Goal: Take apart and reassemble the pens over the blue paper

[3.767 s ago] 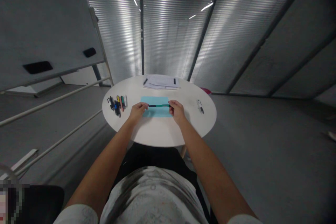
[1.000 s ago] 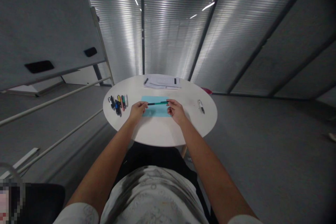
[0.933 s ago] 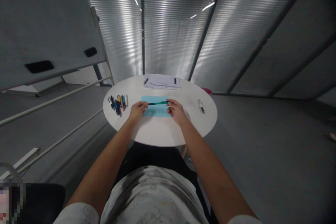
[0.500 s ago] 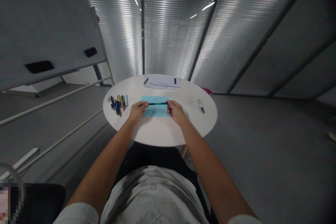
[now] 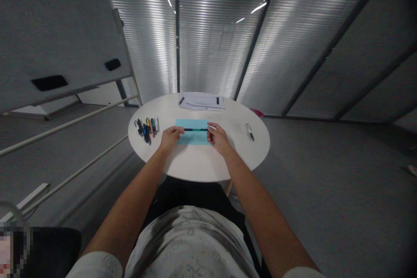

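A slim pen [image 5: 197, 130], dark at both ends and green in its middle, lies level between my hands, over a light-blue sheet [image 5: 193, 139]. My left hand [image 5: 171, 137] pinches its left end between thumb and fingers. At the other end, my right hand [image 5: 218, 138] has its thumb and fingertips around the tip, the index finger a little lifted. Both hands are just above the white round table [image 5: 195, 167], covering the side edges of the sheet. The pen's outermost ends are hidden by my fingers.
Several pens and markers [image 5: 146, 130] lie in a group on the table's left. A white marker with a dark end [image 5: 249, 132] is on the right. Papers [image 5: 201, 101] are stacked at the far edge. A whiteboard stand [image 5: 124, 43] rises at left, blinds [image 5: 208, 52] behind.
My right index finger has lifted slightly from the pen's end, and the pen's right side sits slightly lower. My left hand stays in place.
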Motion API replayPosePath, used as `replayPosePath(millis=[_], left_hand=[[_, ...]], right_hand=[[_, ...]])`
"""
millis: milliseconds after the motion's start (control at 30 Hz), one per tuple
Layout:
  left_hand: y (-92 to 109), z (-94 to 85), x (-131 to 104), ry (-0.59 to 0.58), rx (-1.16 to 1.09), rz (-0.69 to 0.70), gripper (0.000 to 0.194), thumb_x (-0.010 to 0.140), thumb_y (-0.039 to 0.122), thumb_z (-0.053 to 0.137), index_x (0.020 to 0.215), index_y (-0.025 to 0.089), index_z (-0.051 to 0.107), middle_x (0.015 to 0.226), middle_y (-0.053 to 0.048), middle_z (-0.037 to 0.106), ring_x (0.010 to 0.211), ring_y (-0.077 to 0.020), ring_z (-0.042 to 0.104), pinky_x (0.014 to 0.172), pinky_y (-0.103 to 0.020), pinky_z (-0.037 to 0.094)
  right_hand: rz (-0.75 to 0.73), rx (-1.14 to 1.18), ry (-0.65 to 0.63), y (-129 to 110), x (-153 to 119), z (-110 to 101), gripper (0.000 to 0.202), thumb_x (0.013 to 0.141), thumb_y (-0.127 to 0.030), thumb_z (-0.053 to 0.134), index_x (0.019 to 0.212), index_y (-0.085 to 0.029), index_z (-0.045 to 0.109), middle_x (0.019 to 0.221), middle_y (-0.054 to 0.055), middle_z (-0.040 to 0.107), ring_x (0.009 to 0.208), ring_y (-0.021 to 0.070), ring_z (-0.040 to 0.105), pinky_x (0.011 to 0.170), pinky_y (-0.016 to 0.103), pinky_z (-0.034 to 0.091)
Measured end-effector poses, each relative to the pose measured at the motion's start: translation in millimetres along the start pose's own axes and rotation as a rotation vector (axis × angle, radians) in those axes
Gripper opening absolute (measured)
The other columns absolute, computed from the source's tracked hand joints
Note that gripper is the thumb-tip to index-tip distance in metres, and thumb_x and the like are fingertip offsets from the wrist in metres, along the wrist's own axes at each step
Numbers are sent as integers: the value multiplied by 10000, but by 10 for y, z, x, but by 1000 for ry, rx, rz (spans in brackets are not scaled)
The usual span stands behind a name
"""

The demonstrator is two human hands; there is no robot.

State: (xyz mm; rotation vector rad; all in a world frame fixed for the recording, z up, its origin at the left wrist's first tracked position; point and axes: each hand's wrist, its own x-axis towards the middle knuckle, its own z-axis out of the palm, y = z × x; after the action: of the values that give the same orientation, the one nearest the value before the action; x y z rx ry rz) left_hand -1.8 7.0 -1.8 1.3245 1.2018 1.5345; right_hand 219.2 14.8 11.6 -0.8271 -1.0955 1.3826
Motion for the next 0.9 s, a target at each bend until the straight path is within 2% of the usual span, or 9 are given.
replayPosePath(millis=[167, 367, 467, 600, 700, 900], left_hand=[[-22, -10, 3, 7, 25, 0, 282, 717, 437, 688, 683, 158, 684, 534, 13, 528, 494, -89, 412, 497, -237, 290], [-44, -21, 6, 29, 22, 5, 305, 729, 455, 678, 657, 159, 668, 522, 9, 517, 494, -91, 415, 498, -234, 290], [-42, -20, 9, 19, 0, 13, 288, 729, 446, 679, 682, 162, 676, 516, 15, 516, 489, -91, 414, 498, -233, 298], [-44, -15, 18, -9, -23, 37, 272, 728, 433, 686, 699, 163, 676, 520, 21, 514, 487, -86, 414, 498, -230, 306], [-46, -10, 24, -13, -46, 36, 267, 715, 430, 698, 709, 163, 679, 564, 11, 553, 493, -82, 422, 494, -230, 314], [-41, 2, 23, -1, -77, 7, 267, 700, 425, 711, 723, 160, 687, 610, -10, 593, 500, -82, 433, 488, -231, 330]], right_hand=[[-29, -48, -6, -10, -20, 8, 479, 681, -416, 722, 1079, -233, 526, 551, -83, 558, 441, 87, 477, 417, 196, 337], [-185, -196, 10, 21, -13, 19, 510, 669, -437, 734, 1082, -250, 501, 636, -77, 606, 435, 78, 481, 393, 189, 329], [-183, -240, 38, 37, -3, 25, 422, 685, -503, 712, 962, -231, 546, 616, -68, 593, 411, 71, 470, 372, 189, 317], [-132, -329, 64, 48, 1, 29, 392, 743, -586, 636, 786, -204, 562, 459, -78, 484, 354, 62, 391, 344, 186, 267], [-114, -311, 81, 47, 1, 31, 381, 728, -568, 657, 808, -208, 562, 450, -88, 474, 345, 56, 369, 339, 180, 250], [-149, -202, 52, 54, 18, 26, 399, 639, -467, 748, 902, -219, 577, 625, -84, 532, 373, 40, 418, 336, 181, 273]])
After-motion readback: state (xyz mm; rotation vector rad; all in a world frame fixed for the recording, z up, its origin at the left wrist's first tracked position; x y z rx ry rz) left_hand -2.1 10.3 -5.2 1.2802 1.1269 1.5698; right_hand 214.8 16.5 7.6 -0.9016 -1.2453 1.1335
